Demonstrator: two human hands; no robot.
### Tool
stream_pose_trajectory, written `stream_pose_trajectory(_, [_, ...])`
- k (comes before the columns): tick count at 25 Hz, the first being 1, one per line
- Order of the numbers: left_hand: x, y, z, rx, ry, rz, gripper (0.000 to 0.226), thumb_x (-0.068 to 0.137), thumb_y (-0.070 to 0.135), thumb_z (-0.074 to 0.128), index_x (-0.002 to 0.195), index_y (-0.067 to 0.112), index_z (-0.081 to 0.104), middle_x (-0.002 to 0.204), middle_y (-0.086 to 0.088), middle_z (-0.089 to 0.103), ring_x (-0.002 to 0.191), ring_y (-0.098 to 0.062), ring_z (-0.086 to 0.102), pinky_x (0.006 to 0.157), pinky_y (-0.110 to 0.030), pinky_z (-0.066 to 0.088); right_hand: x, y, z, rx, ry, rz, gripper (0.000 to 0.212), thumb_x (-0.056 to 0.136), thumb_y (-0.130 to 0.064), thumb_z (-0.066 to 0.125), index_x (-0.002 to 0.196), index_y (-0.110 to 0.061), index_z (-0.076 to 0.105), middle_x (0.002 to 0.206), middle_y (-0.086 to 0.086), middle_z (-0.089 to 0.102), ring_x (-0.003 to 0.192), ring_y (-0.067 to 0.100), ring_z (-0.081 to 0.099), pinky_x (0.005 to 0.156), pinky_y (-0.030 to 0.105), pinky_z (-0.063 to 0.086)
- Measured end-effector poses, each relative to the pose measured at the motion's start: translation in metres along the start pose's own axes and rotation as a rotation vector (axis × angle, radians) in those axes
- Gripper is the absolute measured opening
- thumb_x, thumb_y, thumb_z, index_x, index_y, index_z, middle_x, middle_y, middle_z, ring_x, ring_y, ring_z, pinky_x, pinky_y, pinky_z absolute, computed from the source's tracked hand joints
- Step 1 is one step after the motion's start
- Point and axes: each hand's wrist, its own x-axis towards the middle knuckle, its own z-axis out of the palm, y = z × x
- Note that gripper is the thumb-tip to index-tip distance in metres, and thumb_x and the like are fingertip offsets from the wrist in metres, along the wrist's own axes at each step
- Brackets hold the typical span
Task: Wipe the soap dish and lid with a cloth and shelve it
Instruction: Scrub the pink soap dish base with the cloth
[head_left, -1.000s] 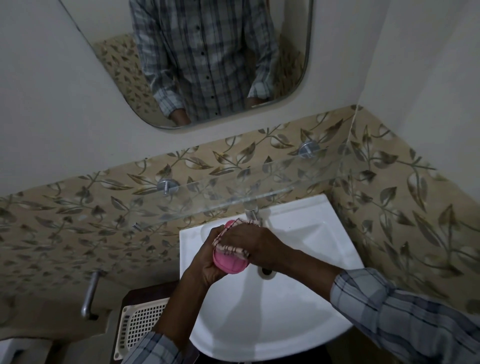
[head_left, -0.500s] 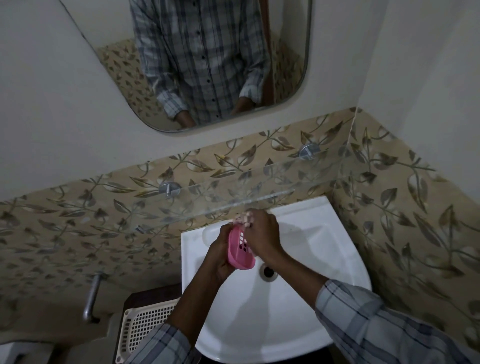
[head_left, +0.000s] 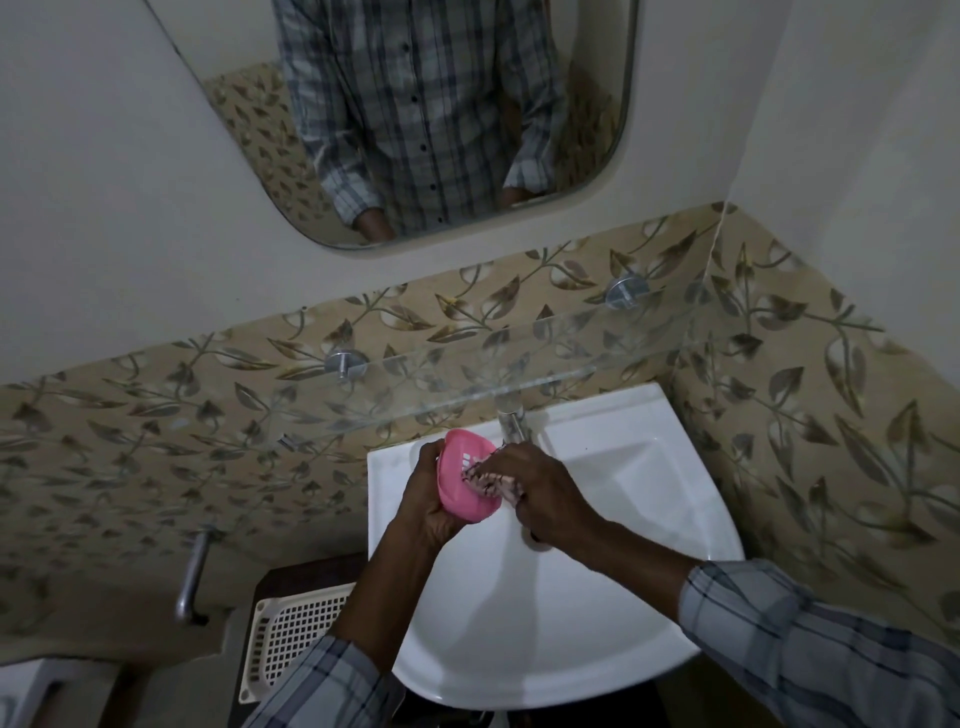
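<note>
Over the white sink (head_left: 597, 613), my left hand (head_left: 428, 499) grips a pink oval soap dish (head_left: 462, 470) by its left edge, its slotted inside tilted up toward me. My right hand (head_left: 540, 493) presses a bunched, patterned cloth (head_left: 491, 480) into the dish's right half. The dish's lower right rim is hidden by the cloth and my fingers. A clear glass shelf (head_left: 467, 379) runs along the wall just above and behind the dish. I see no separate lid.
A metal tap (head_left: 511, 423) stands at the back of the sink, right behind my hands. A cream perforated basket (head_left: 291, 634) sits left of the sink. A metal handle (head_left: 189, 577) sticks out at lower left. A mirror (head_left: 415, 119) hangs above.
The dish has turned from edge-on to face me, showing its slotted inside. The cloth has moved from the dish's top rim down into its hollow.
</note>
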Motion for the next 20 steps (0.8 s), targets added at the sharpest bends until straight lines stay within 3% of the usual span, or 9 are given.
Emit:
stream_pose_trajectory(3, [-0.003,0.002,-0.001,0.037,-0.051,-0.085,0.052,0.080,0.038,0.059,0.101,-0.008,0.072,0.096,-0.029,0.072,0.080,-0.041,0.072,0.065,-0.053,0.061,0.004,0.008,-0.009,-0.045,-0.113,-0.210,0.022,0.084,0.000,0.069,0.105,-0.004,0.075,0.107,0.016,0.073,0.102,0.030,0.067,0.098,0.043,0.052])
stream_pose_trajectory(6, [-0.005,0.008,-0.008,0.073,-0.010,-0.101,0.050,0.081,0.036,0.060,0.116,0.000,0.063,0.103,-0.025,0.067,0.087,-0.038,0.064,0.070,-0.049,0.060,0.011,0.019,-0.017,-0.061,-0.148,-0.190,0.016,0.081,-0.001,0.076,0.097,-0.001,0.076,0.101,0.017,0.074,0.097,0.033,0.068,0.091,0.049,0.054])
stream_pose_trajectory(9, [-0.007,0.006,-0.012,0.102,-0.062,-0.137,0.053,0.087,0.037,0.056,0.119,-0.004,0.065,0.109,-0.028,0.068,0.094,-0.040,0.066,0.081,-0.051,0.058,0.006,0.029,-0.015,-0.109,-0.210,-0.402,0.018,0.084,0.004,0.069,0.100,-0.001,0.076,0.108,0.015,0.074,0.105,0.030,0.067,0.104,0.042,0.048])
stream_pose_trajectory(12, [-0.008,0.003,-0.015,0.106,-0.030,-0.107,0.051,0.081,0.038,0.062,0.114,-0.002,0.065,0.099,-0.026,0.070,0.084,-0.040,0.067,0.070,-0.048,0.060,0.010,0.025,-0.016,-0.126,-0.133,-0.316,0.016,0.091,-0.005,0.061,0.096,-0.003,0.076,0.101,0.014,0.075,0.098,0.031,0.068,0.097,0.048,0.051])
stream_pose_trajectory(15, [-0.007,0.005,-0.019,0.114,-0.047,-0.095,0.056,0.088,0.041,0.057,0.122,-0.002,0.063,0.106,-0.026,0.069,0.088,-0.039,0.069,0.079,-0.045,0.059,0.003,0.025,-0.008,-0.124,-0.194,-0.490,0.022,0.094,0.001,0.053,0.103,-0.002,0.073,0.108,0.017,0.072,0.107,0.030,0.064,0.105,0.042,0.047])
stream_pose_trajectory(17, [-0.007,0.004,-0.021,0.128,-0.045,-0.060,0.058,0.092,0.045,0.052,0.128,0.000,0.058,0.108,-0.026,0.067,0.089,-0.037,0.067,0.081,-0.043,0.057,0.007,0.028,-0.014,-0.131,-0.089,-0.257,0.019,0.090,-0.001,0.060,0.103,-0.003,0.074,0.105,0.014,0.074,0.103,0.029,0.066,0.095,0.043,0.054])
stream_pose_trajectory(19, [-0.006,0.004,-0.020,0.154,-0.076,-0.004,0.061,0.094,0.047,0.051,0.131,0.000,0.057,0.113,-0.028,0.065,0.093,-0.038,0.067,0.083,-0.044,0.057,0.021,0.031,-0.027,-0.030,0.119,0.225,0.042,0.075,0.013,0.062,0.111,-0.006,0.070,0.110,0.010,0.073,0.104,0.029,0.067,0.089,0.041,0.056])
stream_pose_trajectory(20, [-0.006,0.003,-0.020,0.192,-0.089,0.030,0.062,0.093,0.048,0.052,0.132,0.000,0.056,0.115,-0.028,0.065,0.094,-0.038,0.067,0.083,-0.044,0.057,0.027,0.029,-0.031,0.029,0.178,0.391,0.051,0.074,0.016,0.058,0.117,-0.010,0.068,0.113,0.006,0.073,0.106,0.024,0.067,0.090,0.033,0.056])
